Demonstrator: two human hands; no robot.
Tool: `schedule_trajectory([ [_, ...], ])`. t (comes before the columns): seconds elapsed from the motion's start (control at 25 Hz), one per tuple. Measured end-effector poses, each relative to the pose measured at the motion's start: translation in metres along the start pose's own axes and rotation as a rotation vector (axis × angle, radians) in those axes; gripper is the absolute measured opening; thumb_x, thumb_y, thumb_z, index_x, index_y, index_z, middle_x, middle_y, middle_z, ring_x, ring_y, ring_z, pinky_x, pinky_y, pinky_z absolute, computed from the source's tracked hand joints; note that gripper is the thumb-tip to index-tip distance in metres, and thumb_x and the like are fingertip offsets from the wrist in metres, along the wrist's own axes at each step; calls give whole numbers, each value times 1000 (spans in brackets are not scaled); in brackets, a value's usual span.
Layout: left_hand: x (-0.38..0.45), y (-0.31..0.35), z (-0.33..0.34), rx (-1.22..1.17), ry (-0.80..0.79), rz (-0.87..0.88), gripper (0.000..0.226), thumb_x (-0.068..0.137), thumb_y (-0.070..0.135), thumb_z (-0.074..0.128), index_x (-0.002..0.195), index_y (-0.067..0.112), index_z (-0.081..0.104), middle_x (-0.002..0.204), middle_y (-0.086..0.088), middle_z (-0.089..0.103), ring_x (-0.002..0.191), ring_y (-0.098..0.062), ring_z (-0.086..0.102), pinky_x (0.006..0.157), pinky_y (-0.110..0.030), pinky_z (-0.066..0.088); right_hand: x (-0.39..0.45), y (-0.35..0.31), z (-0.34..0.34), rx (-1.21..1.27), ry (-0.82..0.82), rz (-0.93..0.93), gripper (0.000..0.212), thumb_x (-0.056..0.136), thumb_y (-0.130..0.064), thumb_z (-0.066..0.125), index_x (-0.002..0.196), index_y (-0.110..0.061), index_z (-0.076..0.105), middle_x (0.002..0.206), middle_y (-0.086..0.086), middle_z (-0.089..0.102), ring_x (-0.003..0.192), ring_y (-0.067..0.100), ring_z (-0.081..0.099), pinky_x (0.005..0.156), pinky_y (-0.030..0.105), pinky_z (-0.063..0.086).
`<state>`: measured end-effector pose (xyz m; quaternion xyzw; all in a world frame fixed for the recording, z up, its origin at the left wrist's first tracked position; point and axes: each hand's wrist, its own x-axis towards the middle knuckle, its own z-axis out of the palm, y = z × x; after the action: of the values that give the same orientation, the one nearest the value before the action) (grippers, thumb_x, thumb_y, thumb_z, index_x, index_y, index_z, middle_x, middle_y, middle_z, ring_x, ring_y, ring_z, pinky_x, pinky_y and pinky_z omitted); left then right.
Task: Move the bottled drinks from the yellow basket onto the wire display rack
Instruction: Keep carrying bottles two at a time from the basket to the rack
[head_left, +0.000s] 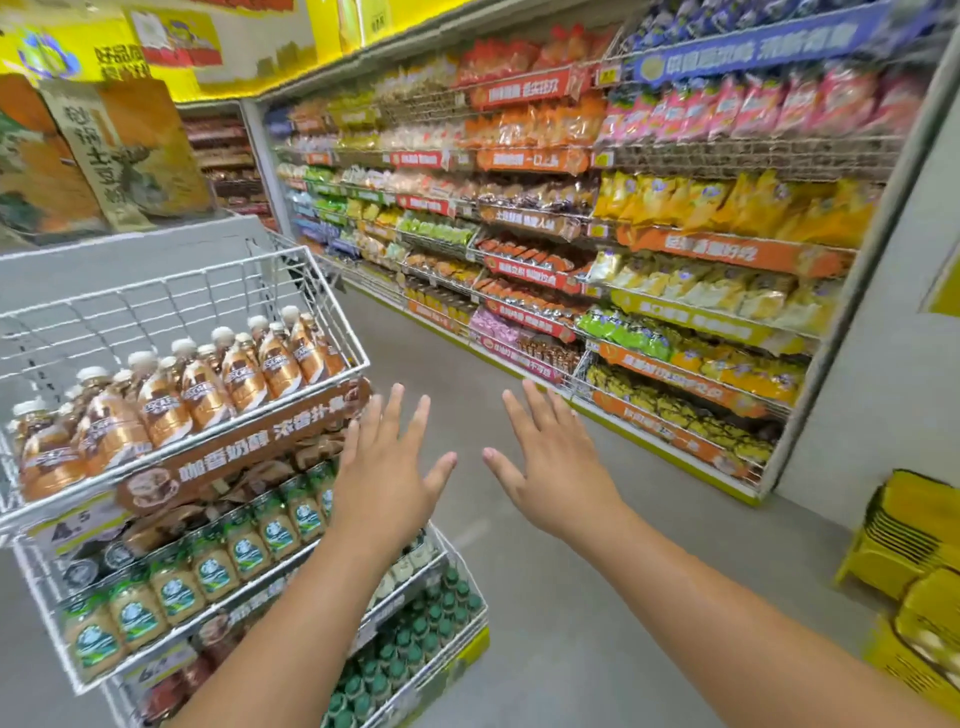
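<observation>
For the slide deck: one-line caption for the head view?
Both hands, left and right, open and empty beside the stocked wire display rack.

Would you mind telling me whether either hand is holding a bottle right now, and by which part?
Nothing is held. The left hand and the right hand are both spread open in the air beside the wire display rack.

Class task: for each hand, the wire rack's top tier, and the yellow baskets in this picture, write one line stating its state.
Left hand: open, fingers spread, holding nothing.
Right hand: open, fingers spread, holding nothing.
Rack top tier: brown bottles fill the front; back bare.
Yellow baskets: stacked on the floor at right.
</observation>
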<state>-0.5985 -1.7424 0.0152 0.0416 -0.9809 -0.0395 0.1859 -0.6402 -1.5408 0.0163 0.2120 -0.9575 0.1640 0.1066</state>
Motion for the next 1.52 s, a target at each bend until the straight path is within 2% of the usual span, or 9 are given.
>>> schedule_trajectory([
  [0.6,100,214,74,-265,-59,581,78,97,69,33,163,30,15,172,-3,3,158,-23,-1,127,-46,7,-77,171,-62,-228,129,607,80,103,-64,33,166,-25,2,174,3,-5,160,27,-2,129,43,7],
  [0.92,103,311,104,-345,-143,896,76,100,67,29,163,29,10,172,-3,-1,158,-24,-2,127,-45,8,-137,214,-67,-260,195,910,79,103,-64,34,166,-26,5,174,1,-7,160,24,-6,128,38,3],
  [1.2,76,410,119,-400,-214,1072,75,99,66,31,163,29,15,172,-3,5,158,-24,2,127,-46,11,-203,280,-78,-255,293,1063,80,102,-63,39,166,-23,11,174,3,4,160,26,4,127,38,7],
  [1.52,34,554,143,-369,-252,1123,75,101,63,33,163,26,13,172,-6,4,158,-25,4,126,-45,13,-285,407,-109,-201,279,1065,78,103,-61,37,166,-24,9,174,2,1,160,24,2,127,39,8],
])
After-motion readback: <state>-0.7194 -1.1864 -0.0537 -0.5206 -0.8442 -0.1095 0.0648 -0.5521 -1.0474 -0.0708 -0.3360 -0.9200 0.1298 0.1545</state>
